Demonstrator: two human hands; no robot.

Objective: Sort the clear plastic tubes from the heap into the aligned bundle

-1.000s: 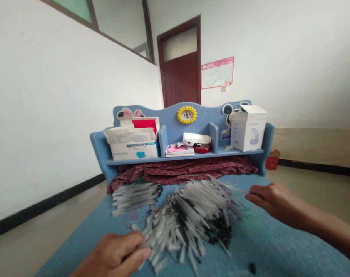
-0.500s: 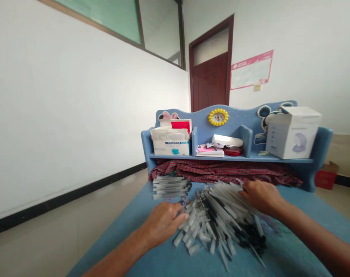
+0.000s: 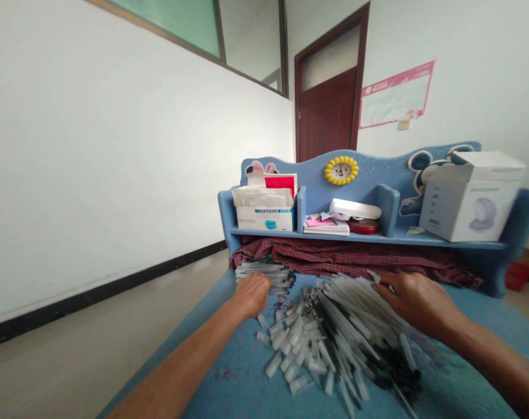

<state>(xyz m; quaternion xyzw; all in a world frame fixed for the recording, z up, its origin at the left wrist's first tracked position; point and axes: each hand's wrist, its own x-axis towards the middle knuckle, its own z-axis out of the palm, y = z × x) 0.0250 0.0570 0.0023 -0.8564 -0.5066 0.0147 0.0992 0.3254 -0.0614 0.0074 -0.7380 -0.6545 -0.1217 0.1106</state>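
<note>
My left hand (image 3: 252, 295) rests on the near end of a neat stack of clear pen refills (image 3: 264, 273), and its fingers are hidden. A loose heap of clear plastic tubes with dark ink cores (image 3: 334, 331) covers the table's middle. My right hand (image 3: 415, 302) lies on the heap's upper right side, and a tube end pokes out by its fingertips. Dark caps (image 3: 397, 369) gather at the heap's lower right. Both hands are on a blue table (image 3: 233, 384).
A blue wooden desk shelf (image 3: 369, 237) stands behind the table, over a red checked cloth (image 3: 334, 259). It holds a white box (image 3: 469, 203), a face-mask box (image 3: 264, 212) and a yellow clock (image 3: 341, 170). A brown door (image 3: 327, 113) stands beyond.
My left hand has moved from the heap's near edge forward onto the neat stack. My right hand now lies further onto the heap. The whole scene has shifted right in view.
</note>
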